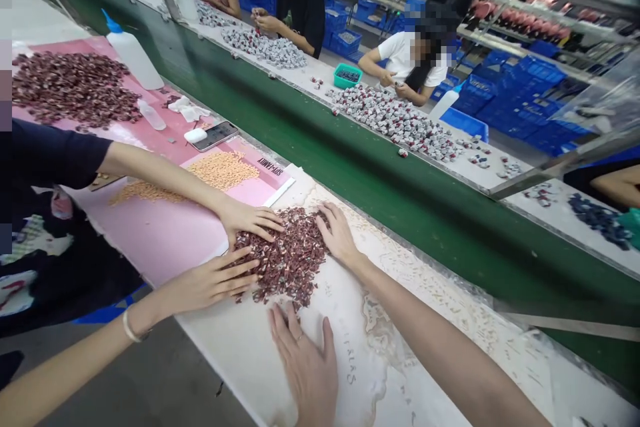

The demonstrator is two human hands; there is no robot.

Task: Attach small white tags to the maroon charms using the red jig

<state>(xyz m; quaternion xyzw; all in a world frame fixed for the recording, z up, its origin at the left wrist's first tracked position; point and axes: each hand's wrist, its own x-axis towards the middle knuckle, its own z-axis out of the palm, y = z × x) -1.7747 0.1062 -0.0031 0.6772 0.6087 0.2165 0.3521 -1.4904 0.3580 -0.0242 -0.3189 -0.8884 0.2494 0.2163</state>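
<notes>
A heap of small dark red-brown pieces (pixel 293 257), too small to name, lies on the white worktop (pixel 235 347). At the near edge of the heap, my left hand (pixel 307 367) lies flat with its fingers stretched out and a ring on one finger. My right hand (pixel 339 233) rests against the far right edge, fingers extended and curved round the pieces. From the left, a co-worker's two hands touch the same heap: one hand (pixel 250 217) on the upper side, the other hand (pixel 215 282), with a bracelet on its wrist, on the lower left.
On the pink mat (pixel 175 240) lie orange-yellow bits (pixel 220 170), a phone (pixel 215 135), a bottle with a blue cap (pixel 133 50) and a larger brown-red pile (pixel 75 90). A green conveyor belt (pixel 320 133) runs behind. Across it, people handle grey-white pieces (pixel 400 120).
</notes>
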